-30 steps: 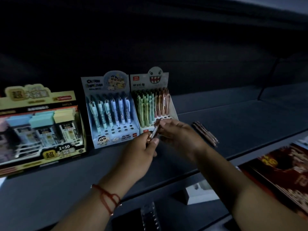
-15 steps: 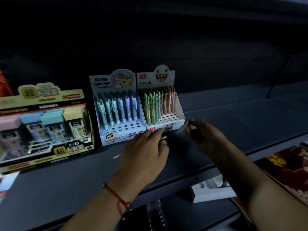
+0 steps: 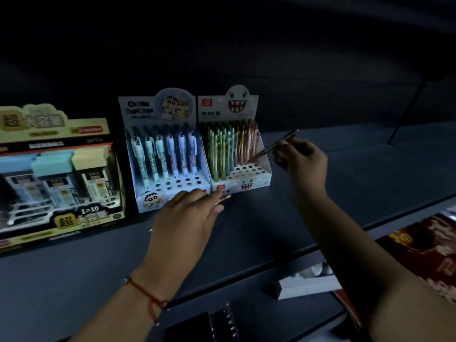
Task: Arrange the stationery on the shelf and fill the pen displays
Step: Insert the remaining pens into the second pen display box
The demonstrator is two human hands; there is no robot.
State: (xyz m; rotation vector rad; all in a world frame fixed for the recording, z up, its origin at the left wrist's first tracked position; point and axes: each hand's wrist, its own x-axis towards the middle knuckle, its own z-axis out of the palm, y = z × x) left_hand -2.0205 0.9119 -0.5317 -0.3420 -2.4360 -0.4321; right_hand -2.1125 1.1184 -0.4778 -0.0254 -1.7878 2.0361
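Note:
Two pen displays stand side by side on the dark shelf [image 3: 320, 193]. The blue cartoon display [image 3: 195, 183] holds a row of pens behind several bare holes. The white monster-face display [image 3: 265, 169] holds green and orange pens, also with bare holes in front. My right hand [image 3: 302, 160] pinches a brown pen [image 3: 274, 146], tilted, its tip pointing down into the white display's right side. My left hand [image 3: 187, 218] lies low in front of both displays, holding thin pens [image 3: 223, 199] whose tips stick out past my fingers.
A large yellow box of lead refills [image 3: 56, 183] stands at the left on the shelf. Red-covered books [image 3: 424, 245] lie on a lower level at the right, a white box [image 3: 308, 285] and a spiral notebook [image 3: 222, 322] below the shelf edge.
My hands parted. The right hand lifted one pen up and right, then brought its tip to the white display. The left hand sank towards the shelf with the other pens.

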